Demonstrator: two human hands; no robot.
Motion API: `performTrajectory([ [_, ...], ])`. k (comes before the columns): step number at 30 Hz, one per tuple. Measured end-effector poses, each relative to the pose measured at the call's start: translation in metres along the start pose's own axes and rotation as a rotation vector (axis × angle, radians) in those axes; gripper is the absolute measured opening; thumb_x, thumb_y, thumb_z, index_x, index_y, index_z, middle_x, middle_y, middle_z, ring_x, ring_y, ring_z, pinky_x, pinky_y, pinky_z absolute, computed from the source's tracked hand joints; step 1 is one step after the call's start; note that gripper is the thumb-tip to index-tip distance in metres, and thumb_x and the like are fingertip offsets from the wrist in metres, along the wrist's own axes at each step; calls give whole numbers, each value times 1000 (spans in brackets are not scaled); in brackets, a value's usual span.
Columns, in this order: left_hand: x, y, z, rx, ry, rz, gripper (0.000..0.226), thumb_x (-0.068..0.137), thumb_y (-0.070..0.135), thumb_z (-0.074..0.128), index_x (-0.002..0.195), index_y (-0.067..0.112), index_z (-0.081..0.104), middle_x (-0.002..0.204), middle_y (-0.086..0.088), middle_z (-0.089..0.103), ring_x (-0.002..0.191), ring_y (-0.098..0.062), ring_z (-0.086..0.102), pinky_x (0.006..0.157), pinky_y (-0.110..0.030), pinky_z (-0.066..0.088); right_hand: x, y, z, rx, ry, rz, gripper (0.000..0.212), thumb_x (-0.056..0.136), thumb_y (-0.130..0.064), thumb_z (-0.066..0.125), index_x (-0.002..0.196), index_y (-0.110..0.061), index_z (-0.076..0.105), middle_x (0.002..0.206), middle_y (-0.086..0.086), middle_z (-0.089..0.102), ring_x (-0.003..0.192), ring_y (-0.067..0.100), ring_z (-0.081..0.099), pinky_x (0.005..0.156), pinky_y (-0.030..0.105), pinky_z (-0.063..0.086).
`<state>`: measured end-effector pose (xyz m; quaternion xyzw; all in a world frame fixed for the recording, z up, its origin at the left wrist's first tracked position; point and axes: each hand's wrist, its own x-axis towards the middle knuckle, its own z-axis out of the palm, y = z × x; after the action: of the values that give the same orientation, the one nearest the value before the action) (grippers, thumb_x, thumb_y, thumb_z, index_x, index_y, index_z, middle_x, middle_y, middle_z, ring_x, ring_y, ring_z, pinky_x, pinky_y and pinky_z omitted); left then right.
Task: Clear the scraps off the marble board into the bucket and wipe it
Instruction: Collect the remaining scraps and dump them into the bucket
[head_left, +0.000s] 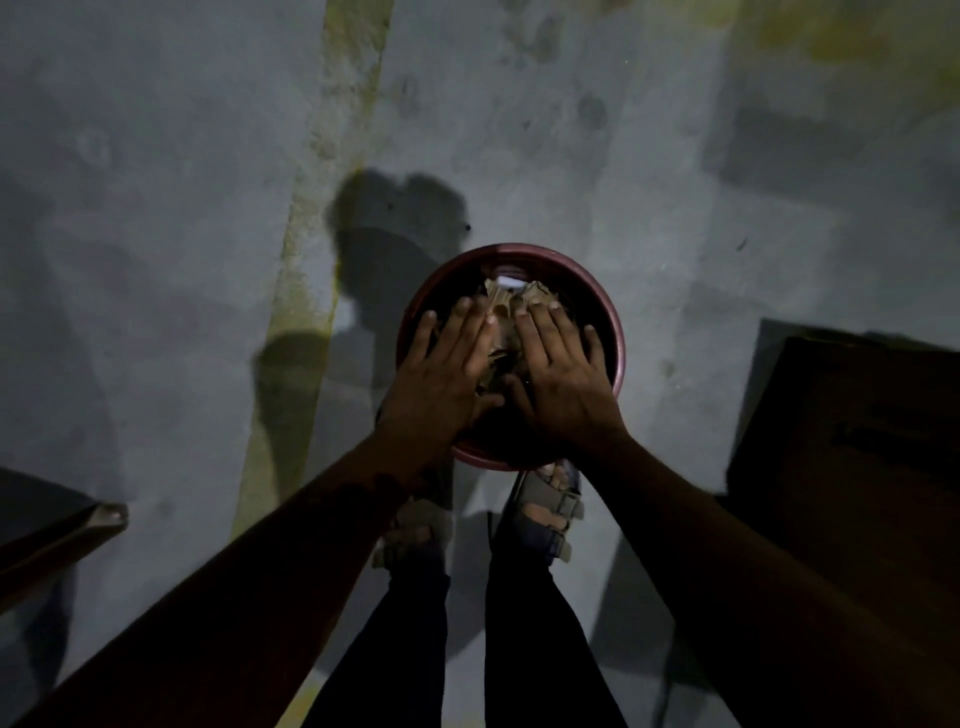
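1. Red bucket (618, 332) stands on the grey floor (156, 260), just beyond the person's feet.
2. Left hand (447, 374) and right hand (561, 374), fingers straight and spread, lie flat over the scraps (506, 306) inside its rim.
3. Dark box (852, 441) near right; bare floor far and left.

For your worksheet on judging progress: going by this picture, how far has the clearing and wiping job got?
Done: pale brown scraps already lie in the round dark-red plastic bucket on the grey floor. In hand: the left hand and right hand, fingers straight, are over the scraps in the bucket; whether they press them is unclear. Left: the wiping, probably; no marble board or cloth is in view.
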<state>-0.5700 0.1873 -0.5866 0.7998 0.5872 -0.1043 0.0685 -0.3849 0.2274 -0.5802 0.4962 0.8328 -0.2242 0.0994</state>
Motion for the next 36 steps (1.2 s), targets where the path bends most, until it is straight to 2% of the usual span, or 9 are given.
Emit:
performTrajectory([
  [6,-22,2,-110,-103,10,-78,82,93,54,39,159,9,20,168,-13,12,156,-27,5,124,-54,8,-37,-30,-97,-35,35,51,72,99,-55,28,162,-21,17,170,7,9,157,24,4,122,57,-1],
  [8,-32,1,-158,-176,21,-112,80,93,54,37,160,13,20,168,-11,13,156,-25,7,123,-50,1,-55,-42,-138,-7,35,72,72,99,-56,24,162,-23,15,170,6,6,157,24,1,122,59,0],
  [10,-47,2,-214,-202,27,-118,79,94,55,35,160,14,18,168,-10,13,156,-26,10,124,-51,6,-83,-58,-186,-9,55,74,71,100,-56,22,162,-23,16,170,5,8,157,24,3,122,61,6],
  [13,-67,4,-297,-165,88,-26,78,97,54,32,160,10,18,168,-10,14,155,-25,13,123,-52,18,-128,-79,-254,-13,114,94,68,102,-54,25,162,-21,17,170,5,8,157,25,4,121,62,9],
  [16,-93,12,-373,-123,145,97,76,100,53,28,160,7,14,169,-11,7,156,-26,5,124,-51,13,-186,-98,-312,-9,194,166,67,105,-53,29,162,-21,14,171,3,5,157,23,-1,123,59,4],
  [19,-115,30,-437,-113,175,160,75,100,51,25,159,5,17,168,-14,11,156,-28,9,125,-51,12,-248,-115,-361,30,238,219,66,106,-54,28,162,-23,12,171,3,3,157,23,-6,125,56,2],
  [23,-141,65,-500,-41,208,313,78,98,50,42,159,7,18,168,-13,15,155,-27,14,124,-50,15,-336,-125,-400,0,282,335,66,106,-53,27,163,-23,10,171,2,3,157,22,-6,124,58,5],
  [30,-181,184,-579,-40,263,643,76,103,53,30,161,9,9,169,-11,4,156,-25,3,124,-50,16,-500,-119,-425,108,472,668,68,101,-59,20,161,-28,18,170,-1,8,157,20,-2,124,56,8],
  [36,-218,352,-595,-95,210,891,77,99,56,25,161,13,8,169,-6,2,156,-21,-1,125,-45,9,-653,-83,-391,257,627,929,67,102,-59,20,162,-31,11,171,-6,-2,156,13,-9,124,51,3],
])
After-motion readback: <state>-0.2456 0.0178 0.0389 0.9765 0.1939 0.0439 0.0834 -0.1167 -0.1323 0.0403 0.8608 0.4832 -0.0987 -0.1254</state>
